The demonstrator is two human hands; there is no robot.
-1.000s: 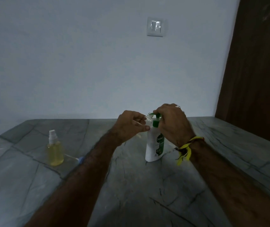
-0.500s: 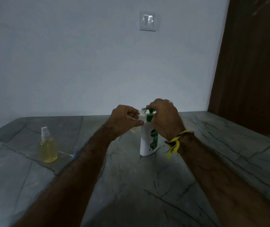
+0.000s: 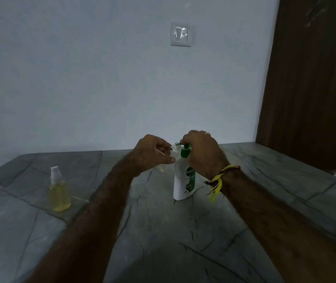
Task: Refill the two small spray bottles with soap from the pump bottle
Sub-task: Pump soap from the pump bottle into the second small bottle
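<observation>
At the far left of the grey stone counter (image 3: 30,237) a small spray bottle (image 3: 59,190) stands upright, filled with yellow liquid and topped by its white sprayer, well apart from both hands. Just right of its base a thin pale tube (image 3: 79,198) lies on the counter and runs behind the left forearm. Further right, the left hand (image 3: 152,153) is raised above the counter with its fingers curled around a small clear bottle (image 3: 174,148), which is mostly hidden by the fingers; only its open neck shows plainly, held up just beside the spout of the pump, and a faint yellowish bottom edge shows below the hand. Right of that, the pump bottle (image 3: 184,180), white with a green collar and a green label, stands upright on the counter near the middle of the scene. The right hand (image 3: 202,154) sits on top of it, fingers curled over the green pump head, with the wrist behind the bottle's upper half. A yellow thread wristband (image 3: 220,176) is tied around that wrist, its loose ends hanging down. On the pale wall behind, above the hands, is a white switch plate (image 3: 181,34), and a dark wooden door (image 3: 314,78) fills the far right.
</observation>
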